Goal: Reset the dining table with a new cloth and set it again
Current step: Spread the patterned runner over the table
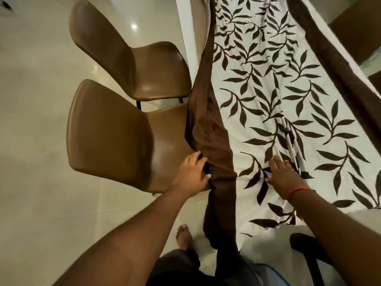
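Head view, looking straight down past the person's arms. A cream tablecloth (278, 96) printed with dark brown leaves covers the table and fills the picture from 12 to 4 o'clock. Its plain dark brown border (208, 129) runs along the left side of the table, bunched in folds and hanging down toward 6 o'clock.

The left hand (192, 174), just left of centre at about 7 o'clock, has its fingers curled into the bunched brown border and grips it at the table's side. The right hand (283, 175), at about 5 o'clock, lies flat on the leaf print with straight, spread fingers, pressing the cloth down. A red thread bracelet (298, 191) circles its wrist.

Two brown leather-look chairs (115, 129) stand beside the table at 9 to 11 o'clock, one behind the other, on a glossy pale tiled floor (37, 100). The folded border touches the seat of the nearer chair.

At 6 o'clock a bare foot (184, 236) rests on the floor, above dark trousers.
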`<state>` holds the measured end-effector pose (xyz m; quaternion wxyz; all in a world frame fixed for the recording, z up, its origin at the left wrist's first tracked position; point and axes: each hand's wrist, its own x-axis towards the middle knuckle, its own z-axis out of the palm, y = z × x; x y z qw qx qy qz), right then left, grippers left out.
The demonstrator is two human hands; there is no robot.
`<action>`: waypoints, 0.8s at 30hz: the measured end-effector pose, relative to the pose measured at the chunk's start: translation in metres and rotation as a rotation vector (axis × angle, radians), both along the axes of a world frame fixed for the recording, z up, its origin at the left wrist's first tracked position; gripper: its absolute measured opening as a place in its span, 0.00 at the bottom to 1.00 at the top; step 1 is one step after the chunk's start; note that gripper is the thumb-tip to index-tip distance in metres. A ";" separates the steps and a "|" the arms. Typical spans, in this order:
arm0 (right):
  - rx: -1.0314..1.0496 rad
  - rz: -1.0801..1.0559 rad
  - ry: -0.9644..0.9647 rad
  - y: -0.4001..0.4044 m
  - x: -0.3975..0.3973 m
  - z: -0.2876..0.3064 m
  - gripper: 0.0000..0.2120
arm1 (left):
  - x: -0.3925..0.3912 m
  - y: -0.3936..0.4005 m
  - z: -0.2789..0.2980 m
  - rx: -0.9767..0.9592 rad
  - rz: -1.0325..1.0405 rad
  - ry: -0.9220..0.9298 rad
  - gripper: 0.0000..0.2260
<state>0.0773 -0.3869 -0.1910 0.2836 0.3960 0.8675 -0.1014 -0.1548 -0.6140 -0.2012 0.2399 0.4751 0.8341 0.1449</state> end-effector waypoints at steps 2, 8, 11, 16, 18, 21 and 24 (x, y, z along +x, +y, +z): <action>-0.015 -0.012 -0.031 0.020 0.011 -0.002 0.39 | 0.010 0.006 0.001 -0.066 -0.178 0.055 0.32; -0.004 -0.019 -0.016 0.063 0.025 0.003 0.39 | 0.034 0.020 0.000 -0.190 -0.222 0.204 0.37; -0.011 0.008 -0.013 0.085 0.029 0.007 0.39 | 0.039 0.030 0.000 -0.214 -0.240 0.258 0.39; -0.039 0.025 0.035 0.103 0.028 0.008 0.38 | 0.038 0.047 0.002 -0.294 -0.240 0.239 0.44; -0.034 0.033 0.051 0.102 0.029 0.007 0.36 | 0.035 0.053 0.005 -0.326 -0.240 0.239 0.46; -0.010 0.054 0.128 0.094 0.037 0.011 0.33 | 0.031 0.059 0.012 -0.292 -0.279 0.297 0.45; 0.067 0.091 0.231 0.081 0.048 0.015 0.33 | 0.031 0.059 0.016 -0.142 -0.335 0.383 0.42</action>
